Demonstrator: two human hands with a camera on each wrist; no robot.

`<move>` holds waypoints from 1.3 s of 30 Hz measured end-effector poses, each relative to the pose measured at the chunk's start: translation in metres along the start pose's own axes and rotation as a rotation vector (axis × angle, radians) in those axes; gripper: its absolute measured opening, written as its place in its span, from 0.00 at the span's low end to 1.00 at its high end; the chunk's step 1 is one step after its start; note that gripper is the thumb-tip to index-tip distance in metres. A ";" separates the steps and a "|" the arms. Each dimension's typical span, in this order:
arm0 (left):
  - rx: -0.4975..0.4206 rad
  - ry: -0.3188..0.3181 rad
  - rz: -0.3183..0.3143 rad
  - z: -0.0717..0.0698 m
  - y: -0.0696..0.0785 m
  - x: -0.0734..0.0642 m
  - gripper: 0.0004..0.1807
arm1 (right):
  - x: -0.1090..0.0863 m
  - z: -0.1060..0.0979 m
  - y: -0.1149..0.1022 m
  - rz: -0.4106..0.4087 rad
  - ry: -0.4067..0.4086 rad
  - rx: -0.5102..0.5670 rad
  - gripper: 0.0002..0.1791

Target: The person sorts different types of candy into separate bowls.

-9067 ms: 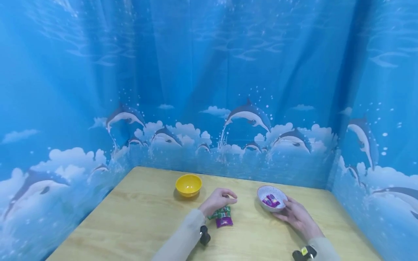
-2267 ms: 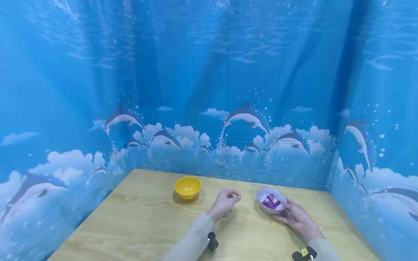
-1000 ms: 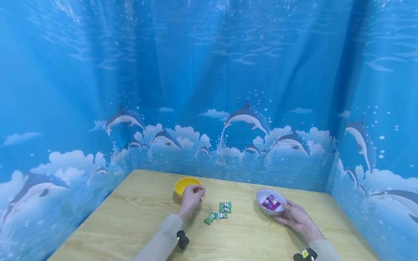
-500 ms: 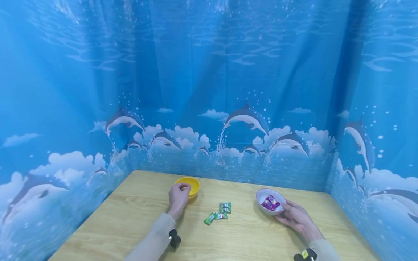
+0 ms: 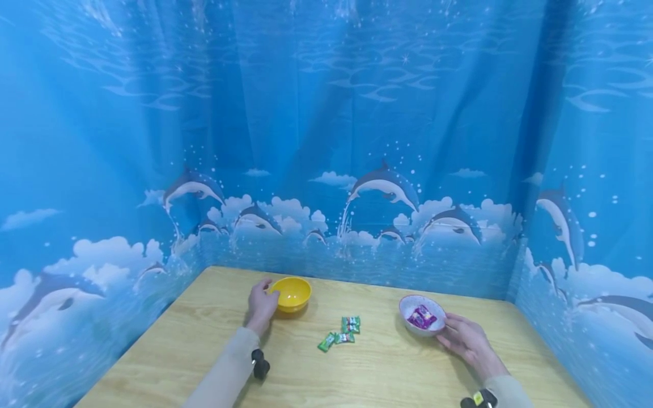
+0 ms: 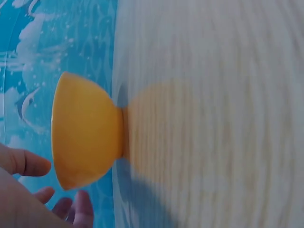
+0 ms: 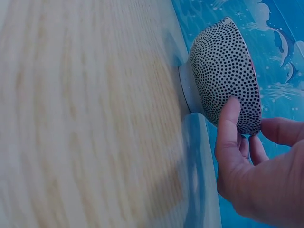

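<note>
Yellow bowl (image 5: 292, 296), upright on the table (image 5: 178, 357), lies between two and three o'clock from the left hand (image 5: 262, 306) in the head view. Being round, it has no long axis; its nine-o'clock side faces the left hand, the nearer of the two. Thumb and fingers there stand parted about the rim, not closed; contact cannot be told. The right hand (image 5: 466, 343), well apart toward three o'clock, grips a speckled bowl (image 7: 223, 71) holding purple packets (image 5: 422, 317); green packets (image 5: 351, 324) lie at four o'clock from the yellow one. Compared with half a second earlier, the left hand has shifted from overlapping the bowl's near edge to its side, fingers now spread.
</note>
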State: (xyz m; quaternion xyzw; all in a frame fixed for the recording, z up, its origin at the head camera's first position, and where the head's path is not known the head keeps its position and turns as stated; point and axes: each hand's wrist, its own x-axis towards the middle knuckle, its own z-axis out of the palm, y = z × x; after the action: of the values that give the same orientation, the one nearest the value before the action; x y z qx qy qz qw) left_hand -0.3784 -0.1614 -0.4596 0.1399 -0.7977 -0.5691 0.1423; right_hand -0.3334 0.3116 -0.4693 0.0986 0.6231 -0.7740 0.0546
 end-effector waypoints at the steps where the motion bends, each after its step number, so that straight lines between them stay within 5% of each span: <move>1: -0.015 -0.019 -0.014 -0.002 0.000 0.001 0.28 | 0.000 -0.001 -0.001 0.002 0.000 0.014 0.36; 6: -0.073 -0.099 -0.070 -0.008 -0.002 0.007 0.30 | -0.002 -0.002 -0.004 -0.004 0.024 0.026 0.35; 18: -0.215 -0.197 -0.102 -0.010 -0.011 0.012 0.30 | -0.014 0.016 -0.011 -0.192 0.212 -0.262 0.28; 28: -0.279 -0.282 -0.164 -0.014 -0.014 0.017 0.32 | -0.013 0.055 -0.017 -0.220 0.056 -0.251 0.27; 39: -0.272 -0.287 -0.197 -0.014 -0.012 0.015 0.33 | -0.009 0.101 -0.002 -0.259 -0.125 -0.333 0.23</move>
State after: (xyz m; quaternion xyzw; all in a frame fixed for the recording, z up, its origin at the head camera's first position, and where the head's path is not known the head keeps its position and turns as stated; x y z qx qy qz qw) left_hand -0.3859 -0.1831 -0.4655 0.1144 -0.7082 -0.6966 -0.0113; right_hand -0.3335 0.2136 -0.4452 -0.0408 0.7452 -0.6655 0.0088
